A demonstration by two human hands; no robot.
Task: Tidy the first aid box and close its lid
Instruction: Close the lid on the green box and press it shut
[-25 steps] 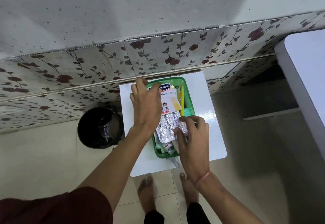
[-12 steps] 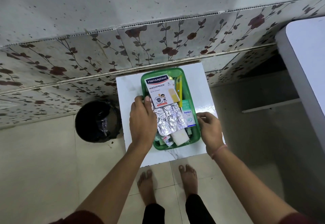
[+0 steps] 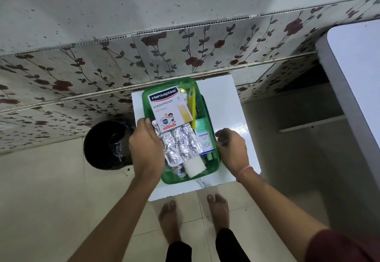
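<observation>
An open green first aid box [image 3: 170,180] stands on a small white table [image 3: 226,105]. Inside lie a Hansaplast plaster pack [image 3: 166,105], crumpled foil tablet strips [image 3: 181,144], an Optibex carton [image 3: 203,138], a white gauze roll [image 3: 194,166] and a yellow item [image 3: 192,101]. My left hand [image 3: 146,148] grips the box's left rim, fingertips touching the foil strips. My right hand [image 3: 231,148] is curled against the right wall. A darker green edge [image 3: 202,102] shows beside the right wall; I cannot tell if it is the lid.
A black bin [image 3: 104,144] lined with a bag stands on the floor left of the table. A larger white tabletop [image 3: 357,66] juts in at the right. A floral-tiled wall [image 3: 185,56] runs right behind the small table. My bare feet [image 3: 218,210] stand at its front edge.
My left hand drew back from the box's far end to its left rim. My right hand left the foil strips and went to the right wall. The view shifted slightly.
</observation>
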